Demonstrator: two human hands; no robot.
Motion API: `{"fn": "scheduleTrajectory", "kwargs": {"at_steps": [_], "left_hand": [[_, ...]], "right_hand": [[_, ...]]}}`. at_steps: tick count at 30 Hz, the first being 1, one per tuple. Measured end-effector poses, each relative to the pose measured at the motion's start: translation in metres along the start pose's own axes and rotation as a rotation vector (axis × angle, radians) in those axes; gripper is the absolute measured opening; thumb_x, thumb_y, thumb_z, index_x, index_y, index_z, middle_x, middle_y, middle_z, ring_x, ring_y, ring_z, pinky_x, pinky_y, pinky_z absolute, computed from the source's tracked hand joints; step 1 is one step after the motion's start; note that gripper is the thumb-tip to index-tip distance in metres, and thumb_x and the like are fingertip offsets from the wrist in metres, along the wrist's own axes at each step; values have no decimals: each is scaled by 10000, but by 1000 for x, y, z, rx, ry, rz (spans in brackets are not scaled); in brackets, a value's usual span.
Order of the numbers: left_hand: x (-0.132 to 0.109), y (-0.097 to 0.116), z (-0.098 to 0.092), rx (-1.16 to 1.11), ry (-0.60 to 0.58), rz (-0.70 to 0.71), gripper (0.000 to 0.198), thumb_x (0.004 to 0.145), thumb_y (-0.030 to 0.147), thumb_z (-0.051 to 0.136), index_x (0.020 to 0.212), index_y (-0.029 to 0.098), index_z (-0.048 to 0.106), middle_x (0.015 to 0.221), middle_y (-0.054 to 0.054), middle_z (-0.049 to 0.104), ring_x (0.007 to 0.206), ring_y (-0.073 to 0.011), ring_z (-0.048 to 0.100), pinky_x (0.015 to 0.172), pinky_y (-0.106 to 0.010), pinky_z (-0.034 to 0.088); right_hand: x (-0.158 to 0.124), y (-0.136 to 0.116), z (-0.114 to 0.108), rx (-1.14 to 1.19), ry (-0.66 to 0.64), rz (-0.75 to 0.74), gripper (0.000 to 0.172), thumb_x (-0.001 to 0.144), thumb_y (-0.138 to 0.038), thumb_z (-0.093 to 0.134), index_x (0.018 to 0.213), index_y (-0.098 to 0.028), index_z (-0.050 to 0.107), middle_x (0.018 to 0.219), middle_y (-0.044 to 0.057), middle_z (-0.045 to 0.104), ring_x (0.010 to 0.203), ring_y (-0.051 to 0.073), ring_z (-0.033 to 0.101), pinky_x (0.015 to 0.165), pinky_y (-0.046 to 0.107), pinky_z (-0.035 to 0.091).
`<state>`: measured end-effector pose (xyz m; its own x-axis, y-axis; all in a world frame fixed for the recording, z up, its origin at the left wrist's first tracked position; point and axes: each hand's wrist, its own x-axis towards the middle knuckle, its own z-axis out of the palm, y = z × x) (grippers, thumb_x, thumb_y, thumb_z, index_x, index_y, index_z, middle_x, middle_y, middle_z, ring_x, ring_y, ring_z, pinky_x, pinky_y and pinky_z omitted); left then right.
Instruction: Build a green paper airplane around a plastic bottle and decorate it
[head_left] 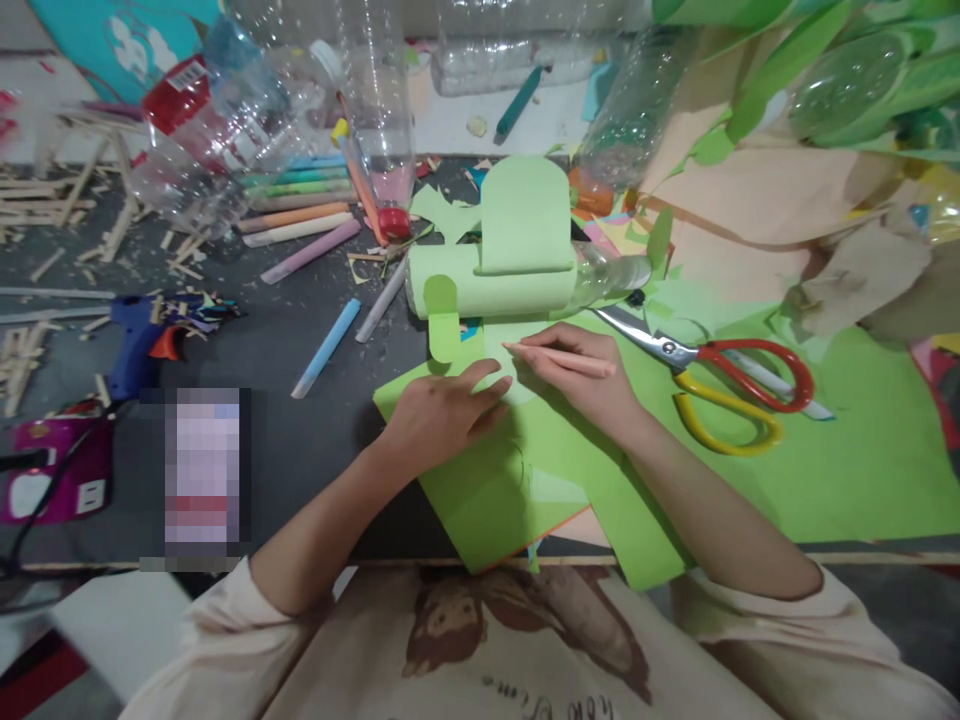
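My left hand [442, 412] lies flat with fingers stretched out, pressing a pale green cut-out shape [517, 385] onto a green paper sheet [487, 500]. My right hand [585, 380] is closed on a pink pencil [559, 358], whose tip touches the paper beside the cut-out's edge. Just beyond my hands lies a plastic bottle wrapped in light green paper [495, 280], with a rounded green flap standing on top of it.
Red-and-yellow scissors [720, 385] lie to the right on green paper. Coloured chalk sticks [300, 215], clear plastic bottles [225, 120], a blue glue gun [139, 335] and wood sticks [45, 200] crowd the left and back. The table's front edge [300, 565] runs close to my body.
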<state>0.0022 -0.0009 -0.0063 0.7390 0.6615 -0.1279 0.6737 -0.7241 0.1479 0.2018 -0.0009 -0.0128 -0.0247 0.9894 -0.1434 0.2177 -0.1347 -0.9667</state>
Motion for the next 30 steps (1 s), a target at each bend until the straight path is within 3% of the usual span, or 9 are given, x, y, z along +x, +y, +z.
{"fn": "scheduleTrajectory", "kwargs": {"at_steps": [11,14,17,19,22,26,30], "left_hand": [[0,0,0,-41,-5,-10,308,996,356,452,1255,276,599,1294,-39,646,674,-125,676,569,-280,456],[0,0,0,-24,8,-4,309,1005,359,432,1248,273,603,1299,-33,645,720,-124,686,582,-268,446],[0,-1,1,-23,11,-2,312,1007,356,434,1262,273,593,1309,-35,635,728,-118,683,583,-259,432],[0,-1,2,-22,12,0,311,1003,347,443,1267,268,587,1305,-38,636,726,-119,681,578,-259,424],[1,0,3,-2,24,10,301,996,333,446,1250,255,590,1294,-39,644,731,-126,684,569,-265,418],[1,0,2,9,42,16,301,992,332,437,1242,257,588,1273,-44,657,701,-126,678,555,-275,413],[0,-1,2,-1,47,11,311,1002,344,423,1252,265,592,1283,-40,659,698,-123,681,558,-275,415]], "right_hand": [[-3,2,-18,-152,144,-54,172,778,-302,725,635,-235,654,629,4,651,587,165,540,537,326,410],[-3,4,-19,-97,180,-96,202,814,-331,698,652,-239,622,592,-15,605,537,142,506,509,306,388],[-3,6,-13,-22,131,-132,150,854,-328,651,738,-234,640,634,-16,623,560,137,539,520,286,407],[-1,7,-6,-27,42,-145,62,820,-289,678,808,-229,669,724,-2,673,633,148,589,563,283,442],[1,6,4,-51,-44,-126,67,766,-242,692,828,-217,692,766,10,706,674,164,619,594,288,465],[1,4,7,-81,-55,-98,73,779,-249,669,815,-207,716,772,24,722,704,183,640,620,304,471],[1,5,-4,-144,4,-95,51,768,-219,652,726,-212,679,682,4,671,634,168,582,570,299,411]]}}
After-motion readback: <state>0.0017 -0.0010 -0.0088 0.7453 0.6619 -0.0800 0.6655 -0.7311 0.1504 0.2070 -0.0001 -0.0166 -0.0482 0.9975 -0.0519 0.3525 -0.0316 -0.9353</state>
